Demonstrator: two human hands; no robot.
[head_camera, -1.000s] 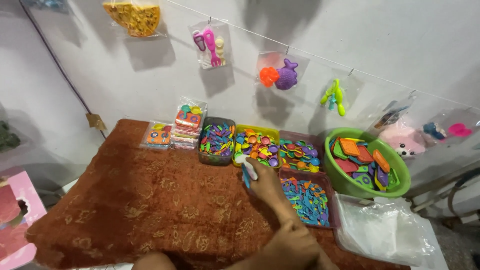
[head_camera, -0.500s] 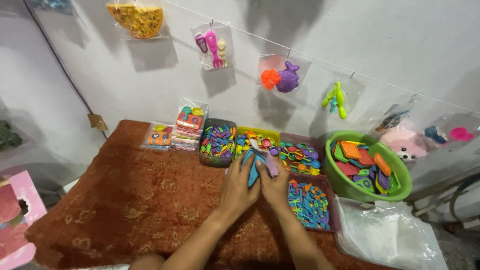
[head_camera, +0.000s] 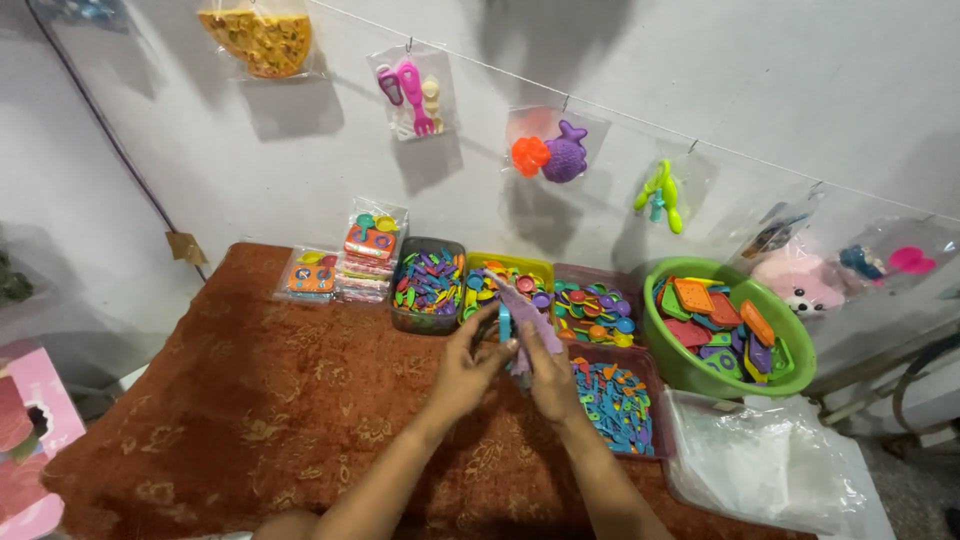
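A table under a rust-brown patterned cloth (head_camera: 230, 400) stands against a grey-white wall (head_camera: 780, 90). Along a string hang clear bags of toys (head_camera: 412, 92). At the cloth's middle, the left hand (head_camera: 468, 367) and right hand (head_camera: 548, 368) meet, fingers pinched together on a purple and blue toy piece (head_camera: 520, 318). Trays of coloured pieces (head_camera: 430, 283) line the far edge; a green basin (head_camera: 668, 345) sits right, a plastic bag (head_camera: 770, 465) near it.

On the table (head_camera: 200, 400) we see a row of trays along the wall, with the bowl (head_camera: 665, 345) at their right end and stacked packets (head_camera: 368, 255) at their left. Another tray (head_camera: 640, 370) lies before the row, a heap of bags (head_camera: 770, 465) to its right. Both hands (head_camera: 505, 365) meet before the middle trays, and bagged toys (head_camera: 545, 150) hang on the wall behind.
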